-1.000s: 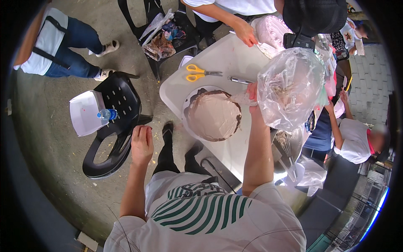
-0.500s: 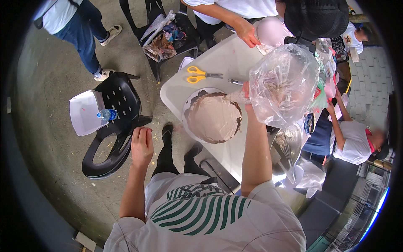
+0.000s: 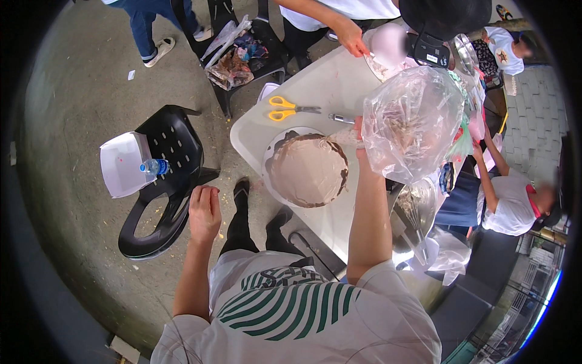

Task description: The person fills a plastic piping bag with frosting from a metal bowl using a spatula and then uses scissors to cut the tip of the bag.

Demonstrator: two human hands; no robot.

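A round cake with pale brown frosting on top sits on a white scalloped board near the table's corner. My right hand is closed around the narrow neck of a clear plastic piping bag. The wide upper part of the bag billows out to the right, hiding some of my hand. Its narrow end points left and reaches the cake's upper right rim. My left hand hangs beside the table over the floor, fingers curled in, with nothing visible in it.
Yellow-handled scissors and a small silver-and-black tool lie beyond the cake on the pale table. A bowl with a whisk is at right. Black chair left holds a white box and bottle. A co-worker's hand works opposite.
My right hand and the piping bag have shifted very slightly right. A person at the upper left has walked farther up and right. The co-worker's head opposite has moved a little; my left hand stays put.
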